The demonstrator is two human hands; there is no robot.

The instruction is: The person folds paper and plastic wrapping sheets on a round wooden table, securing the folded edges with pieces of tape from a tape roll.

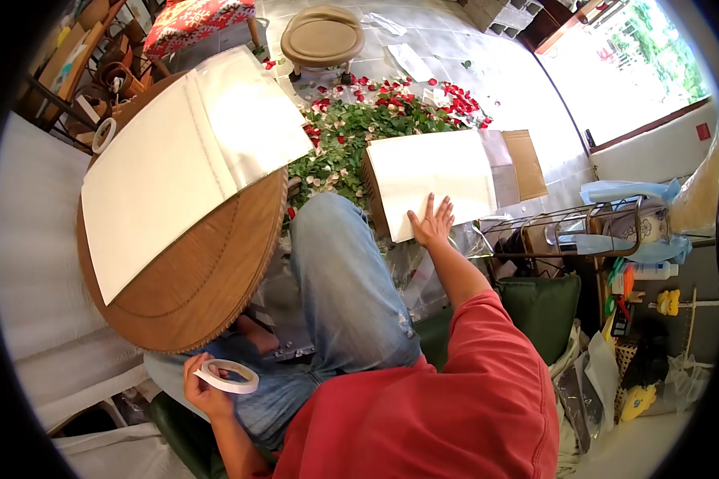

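Observation:
My left hand (202, 386) is closed around a roll of white tape (230, 377), held low over my lap. Off to the right, my right hand (434, 221) lies with fingers spread on a stack of cream paper sheets (431, 172), which rests on a cardboard box (373, 195). Large cream sheets (168, 180) cover much of the round wooden table (216, 271) on my left. One of them has a folded or torn edge running along it, and a translucent sheet overlaps at its right.
Green leaves (351, 136) and red petals (455, 100) are heaped on the tiled floor beyond the box. A beige stool (322, 36) stands behind them. To the right is a wire rack (583, 227) with bottles and tools; another tape roll (104, 136) sits by the table's far left edge.

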